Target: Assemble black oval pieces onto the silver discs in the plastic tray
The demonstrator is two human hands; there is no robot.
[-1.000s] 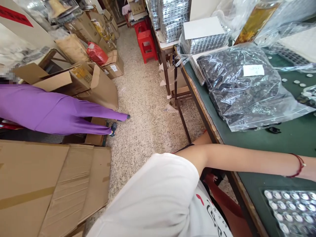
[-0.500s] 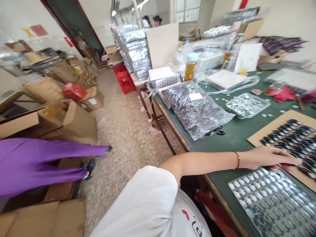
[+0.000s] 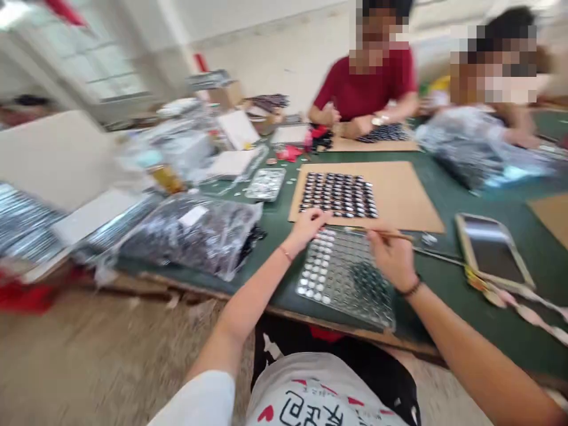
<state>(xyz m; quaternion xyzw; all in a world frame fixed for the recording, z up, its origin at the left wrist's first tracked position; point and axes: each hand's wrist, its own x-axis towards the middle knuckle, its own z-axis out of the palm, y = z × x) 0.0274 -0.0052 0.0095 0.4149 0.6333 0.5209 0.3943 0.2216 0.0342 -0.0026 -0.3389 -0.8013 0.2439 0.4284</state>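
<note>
My left hand (image 3: 307, 226) rests at the near edge of a brown cardboard sheet (image 3: 399, 192) that carries rows of small dark round pieces (image 3: 338, 194); whether it holds one is blurred. My right hand (image 3: 391, 255) grips a thin wooden stick (image 3: 385, 234) pointing left, over a clear plastic blister tray (image 3: 346, 278) of small round silvery parts on the green table (image 3: 448, 269). The tray lies right in front of me, between both hands.
A plastic bag of dark parts (image 3: 190, 234) lies left of the tray. A phone in a case (image 3: 492, 248) sits to the right. Two people (image 3: 368, 89) sit across the table with their own cardboard sheets and bags. Stacked trays and white boards stand at the left.
The view has swung right from the floor and aisle to the table. My right hand with the stick has come into view. My left hand stays by the cardboard sheet's edge.
</note>
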